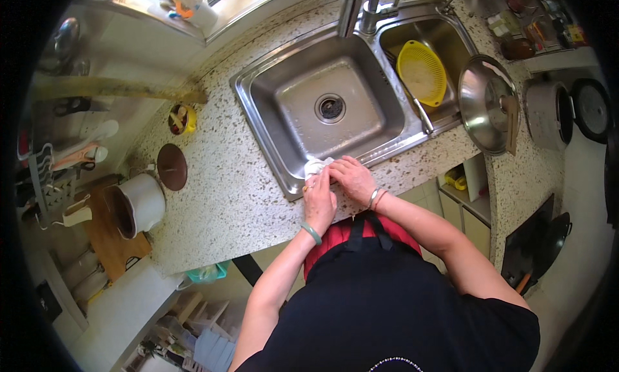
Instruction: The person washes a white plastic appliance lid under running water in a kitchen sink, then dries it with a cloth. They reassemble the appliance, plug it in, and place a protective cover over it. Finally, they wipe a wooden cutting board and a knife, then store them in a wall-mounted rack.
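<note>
Both my hands meet at the near rim of a steel double sink (258, 124), over its larger basin. A crumpled white cloth (315, 166) pokes out beyond my fingertips at the basin's near corner. My left hand (318, 201), with a green bangle at the wrist, is closed on the cloth. Beside it my right hand (353, 180) has its fingers bent and pressed against the same cloth; part of the cloth is hidden under them. Wet drops cover the basin floor around a dark drain (331, 108).
A faucet (369, 17) rises behind the basins. The smaller basin holds a yellow colander (422, 73). A domed steel lid (487, 104) leans at its right. On the left counter stand a pale pot (145, 204), a brown round lid (172, 167) and a small yellow cup (188, 118).
</note>
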### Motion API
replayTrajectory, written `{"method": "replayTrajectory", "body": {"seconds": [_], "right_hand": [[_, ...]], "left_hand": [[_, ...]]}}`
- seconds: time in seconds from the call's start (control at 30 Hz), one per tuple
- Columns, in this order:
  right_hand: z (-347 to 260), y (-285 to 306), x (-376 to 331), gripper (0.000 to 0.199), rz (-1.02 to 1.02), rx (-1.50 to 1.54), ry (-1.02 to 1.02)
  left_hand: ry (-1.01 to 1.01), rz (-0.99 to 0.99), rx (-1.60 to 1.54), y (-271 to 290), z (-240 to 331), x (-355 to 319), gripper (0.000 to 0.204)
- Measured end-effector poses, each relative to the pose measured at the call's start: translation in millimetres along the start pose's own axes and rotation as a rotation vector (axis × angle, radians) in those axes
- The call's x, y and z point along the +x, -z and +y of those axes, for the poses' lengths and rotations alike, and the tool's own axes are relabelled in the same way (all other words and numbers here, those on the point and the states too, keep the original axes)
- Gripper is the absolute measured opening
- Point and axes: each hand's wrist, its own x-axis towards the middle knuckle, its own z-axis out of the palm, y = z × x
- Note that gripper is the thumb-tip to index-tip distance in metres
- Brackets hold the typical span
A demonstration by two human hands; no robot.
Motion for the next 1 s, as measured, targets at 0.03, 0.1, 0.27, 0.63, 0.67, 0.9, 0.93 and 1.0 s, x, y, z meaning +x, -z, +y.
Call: {"method": "replayTrajectory", "body": {"seconds": [0.03,0.1,0.27,0.63,0.67,0.9,0.93,1.0], "right_hand": [[12.5,9.1,-10.4,0.034,0.018,-0.031,-0.014],[35.6,31.5,-28.8,0.034,0.040,-0.066,-0.046],[85.9,107.1,-56.5,0.029,0.235,-0.337,-0.200],[35.4,45.9,-35.4,0.020,0.271,-0.173,-0.446],[17.4,36.3,-28.7,0.020,0.294,-0.141,-0.408],[-46.4,-30.1,30.6,0.023,-0.026,0.250,-0.185],[-41.5,-25.9,35.2,0.022,0.008,0.274,-0.177],[-22.0,-13.9,28.8,0.021,0.058,0.315,-0.160]], "left_hand": [[-0.048,-0.019,-0.028,-5.2,7.9,9.4,0.067],[-0.130,-0.036,-0.151,-16.8,29.1,29.5,0.067],[-0.379,0.066,-0.441,-51.7,92.4,94.1,0.063],[-0.351,-0.120,-0.147,-34.8,54.9,63.0,0.066],[-0.353,-0.114,-0.123,-23.3,38.8,51.4,0.067],[-0.028,-0.176,0.107,57.3,-43.7,-16.6,0.059],[0.052,-0.185,-0.065,55.2,-47.4,-10.9,0.052],[0.221,-0.199,-0.425,52.0,-34.4,15.1,0.039]]}}
